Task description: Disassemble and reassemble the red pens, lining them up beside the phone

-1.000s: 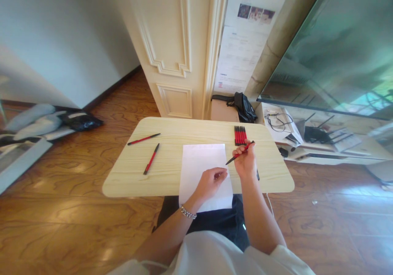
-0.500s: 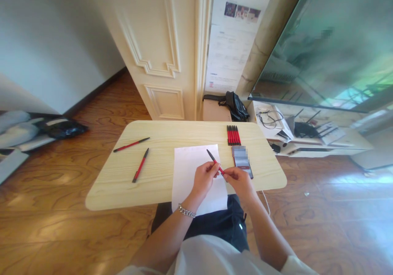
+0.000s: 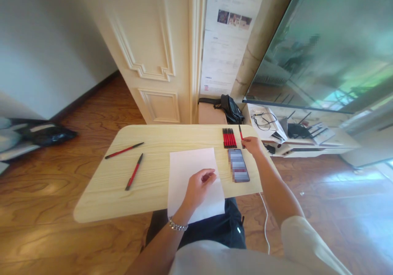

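My right hand [image 3: 252, 145] reaches to the far right of the light wooden table [image 3: 101, 193] and pinches a red and black pen [image 3: 241, 134], just right of a neat row of several red pens [image 3: 229, 137]. My left hand [image 3: 198, 187] rests on a white sheet of paper [image 3: 190, 168] with its fingers curled; I cannot see anything in them. A phone [image 3: 238, 170] lies between the paper and my right arm.
Two more red pens [image 3: 124, 150] [image 3: 134, 177] lie apart on the table's left side. Behind the table stand a cream panelled door [image 3: 153, 53], a black bag [image 3: 231, 107] on a box, and a low shelf [image 3: 307, 144] with cables and a router.
The right hand carried the pen from over the paper out to the row of pens at the far right. The left hand let go of the pen and settled on the paper.
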Demonstrator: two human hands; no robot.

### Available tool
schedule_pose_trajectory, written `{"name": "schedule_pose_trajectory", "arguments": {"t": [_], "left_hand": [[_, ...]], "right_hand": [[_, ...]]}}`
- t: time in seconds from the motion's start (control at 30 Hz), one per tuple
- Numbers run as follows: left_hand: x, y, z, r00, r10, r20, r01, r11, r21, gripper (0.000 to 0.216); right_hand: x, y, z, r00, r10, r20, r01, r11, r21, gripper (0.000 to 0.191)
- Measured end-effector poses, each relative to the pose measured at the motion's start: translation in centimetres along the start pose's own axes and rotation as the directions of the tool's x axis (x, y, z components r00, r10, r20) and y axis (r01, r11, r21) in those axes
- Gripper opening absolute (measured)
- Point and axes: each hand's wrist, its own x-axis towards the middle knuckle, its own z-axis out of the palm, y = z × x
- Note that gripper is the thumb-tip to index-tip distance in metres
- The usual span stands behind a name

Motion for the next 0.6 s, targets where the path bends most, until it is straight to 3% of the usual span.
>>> {"name": "schedule_pose_trajectory", "arguments": {"t": [0.17, 0.33, 0.6], "left_hand": [[-0.9, -0.6, -1.4, 0.999, -0.009, -0.044, 0.01, 0.999, 0.043, 0.03], [-1.1, -1.0, -2.2, 0.998, -0.032, -0.051, 0.033, 0.999, 0.034, 0.028], [-1.1, -1.4, -2.8, 0.995, -0.044, -0.086, 0.046, 0.999, 0.027, 0.027]], "right_hand": [[3.3, 0.7, 1.4, 1.0, 0.031, 0.006, -0.03, 0.988, -0.15, 0.028], [4.0, 1.9, 2.8, 1.0, 0.027, 0.003, -0.026, 0.977, -0.213, 0.032], [4.0, 2.9, 3.1, 0.999, -0.024, 0.033, 0.031, 0.974, -0.226, 0.039]]}}
